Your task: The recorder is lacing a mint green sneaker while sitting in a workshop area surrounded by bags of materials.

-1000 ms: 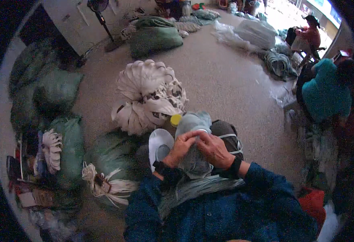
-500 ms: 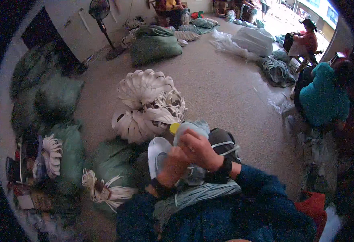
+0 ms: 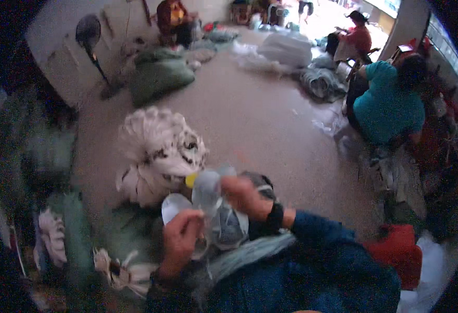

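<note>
My left hand is closed over my lap, thumb and fingers pinched together; whatever is between them is too small to make out. My right hand, smeared by motion, has its fingers curled beside a rounded pale-grey piece; what it grips is hidden. A yellow round thing shows at that piece's left edge. Between my hands lies a grey piece with a pale border. A white oval piece is just beyond my left hand. Across my lap runs a bundle of pale strands.
A heap of cream fanned pieces lies ahead on the floor. Green sacks stand farther off, near a fan. A person in teal sits to the right. A red thing is at lower right.
My hands, together before, are now apart: the left has drawn back toward me, the right is farther out to the right. The whole view has swung to the right.
</note>
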Tool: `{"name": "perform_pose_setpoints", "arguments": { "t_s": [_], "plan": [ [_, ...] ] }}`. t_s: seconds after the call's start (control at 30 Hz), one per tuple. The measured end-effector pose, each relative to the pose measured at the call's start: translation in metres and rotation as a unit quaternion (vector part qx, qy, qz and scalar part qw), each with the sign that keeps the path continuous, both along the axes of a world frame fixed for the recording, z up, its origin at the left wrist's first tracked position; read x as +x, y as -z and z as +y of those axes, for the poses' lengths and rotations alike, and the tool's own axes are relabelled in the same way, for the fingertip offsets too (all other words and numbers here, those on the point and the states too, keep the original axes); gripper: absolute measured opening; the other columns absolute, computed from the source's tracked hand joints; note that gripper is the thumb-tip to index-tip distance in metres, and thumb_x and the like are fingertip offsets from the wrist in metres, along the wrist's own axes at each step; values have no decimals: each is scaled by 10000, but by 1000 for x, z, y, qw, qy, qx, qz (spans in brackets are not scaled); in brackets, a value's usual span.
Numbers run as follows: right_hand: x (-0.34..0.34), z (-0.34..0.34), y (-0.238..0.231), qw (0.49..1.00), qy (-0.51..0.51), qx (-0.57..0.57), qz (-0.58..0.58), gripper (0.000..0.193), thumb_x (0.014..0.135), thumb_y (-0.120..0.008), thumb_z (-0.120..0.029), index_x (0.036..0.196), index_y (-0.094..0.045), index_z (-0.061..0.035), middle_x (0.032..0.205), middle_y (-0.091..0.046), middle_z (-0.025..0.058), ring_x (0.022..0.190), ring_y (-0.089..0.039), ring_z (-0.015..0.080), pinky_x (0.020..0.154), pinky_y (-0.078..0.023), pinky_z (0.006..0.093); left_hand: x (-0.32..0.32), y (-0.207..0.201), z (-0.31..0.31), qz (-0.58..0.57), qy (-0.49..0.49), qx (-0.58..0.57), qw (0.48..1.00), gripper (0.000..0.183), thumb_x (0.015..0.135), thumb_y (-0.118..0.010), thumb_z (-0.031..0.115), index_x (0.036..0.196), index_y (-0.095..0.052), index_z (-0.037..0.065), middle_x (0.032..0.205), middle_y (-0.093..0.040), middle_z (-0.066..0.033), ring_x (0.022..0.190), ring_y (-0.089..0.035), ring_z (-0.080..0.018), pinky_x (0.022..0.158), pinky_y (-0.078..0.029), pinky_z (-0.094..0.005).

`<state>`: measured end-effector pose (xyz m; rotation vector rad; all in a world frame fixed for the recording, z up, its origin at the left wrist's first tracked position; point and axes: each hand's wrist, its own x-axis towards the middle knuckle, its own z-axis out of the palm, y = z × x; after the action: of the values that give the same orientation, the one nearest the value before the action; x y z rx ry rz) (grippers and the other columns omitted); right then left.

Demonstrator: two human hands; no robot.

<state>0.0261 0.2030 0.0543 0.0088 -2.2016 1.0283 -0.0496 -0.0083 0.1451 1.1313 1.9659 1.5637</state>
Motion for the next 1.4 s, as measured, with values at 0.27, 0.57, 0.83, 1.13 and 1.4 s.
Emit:
{"name": "perform_pose_setpoints", "arguments": {
  "t_s": [0.27,0.57,0.83,1.13,1.4],
  "plan": [
    [30,75,-69,956,70,-282,36,205,1000,-481,-182,1046,-612,-32,937,-666,87,648,-570,100,546,-469,249,-8,108,-29,-150,-99,-109,978,175,960,-525,87,1043,-662,17,804,-664,-43,539,-504,-53,476,-405,-229],
    [104,108,11,835,102,-541,17,240,999,-484,-213,1082,-589,-14,940,-635,101,660,-582,149,574,-462,273,-22,122,-13,203,-88,-140,965,125,890,-602,83,955,-663,-5,772,-674,-99,686,-633,-173,644,-496,-305],
    [148,116,80,923,214,-271,-170,203,955,-539,-131,1118,-582,-19,973,-641,89,835,-621,170,727,-504,308,-11,112,31,-82,-64,-95,990,116,875,-625,93,932,-652,-4,778,-669,-81,716,-622,-123,658,-493,-283],
    [115,45,61,965,84,-145,-200,216,889,-577,-16,1102,-608,-32,1047,-655,88,910,-633,182,798,-503,306,-16,122,37,-16,-54,-106,993,108,880,-592,63,947,-646,-3,786,-669,-95,720,-633,-163,665,-499,-307],
    [65,-29,35,973,-61,66,-215,368,787,-603,13,1148,-576,-53,1169,-579,173,833,-649,363,695,-546,379,-10,142,45,320,-24,-84,943,81,821,-564,79,883,-615,69,856,-586,-124,839,-590,-363,726,-479,-450]
  ]
}}
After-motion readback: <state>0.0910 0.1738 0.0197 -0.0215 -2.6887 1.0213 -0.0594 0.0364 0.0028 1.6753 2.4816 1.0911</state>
